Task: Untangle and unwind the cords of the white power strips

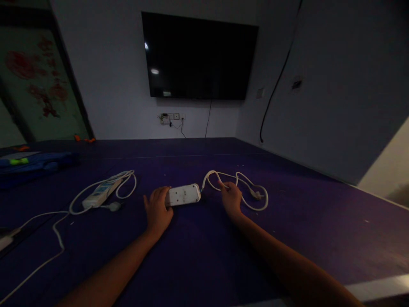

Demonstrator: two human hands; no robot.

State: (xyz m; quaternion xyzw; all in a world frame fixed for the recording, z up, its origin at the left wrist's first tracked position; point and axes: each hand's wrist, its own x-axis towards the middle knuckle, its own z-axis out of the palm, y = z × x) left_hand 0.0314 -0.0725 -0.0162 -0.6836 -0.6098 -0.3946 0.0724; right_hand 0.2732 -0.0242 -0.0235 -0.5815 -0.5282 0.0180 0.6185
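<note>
A white power strip (183, 195) lies on the dark blue-purple surface, its plain back with small screw holes facing up. My left hand (159, 209) is closed round its left end. From the strip's right end runs a white cord (209, 175), looped loosely on the surface. My right hand (231, 198) pinches part of this cord, just right of the strip. The cord's plug (256, 195) rests inside the loops, to the right of that hand.
On the left lies a second power strip (102, 192) with its cord coiled over it and its plug (114, 207) beside it. Further left are another white cord (60, 243) and blue cloth (53, 161). A television (200, 57) hangs on the back wall above sockets (174, 116).
</note>
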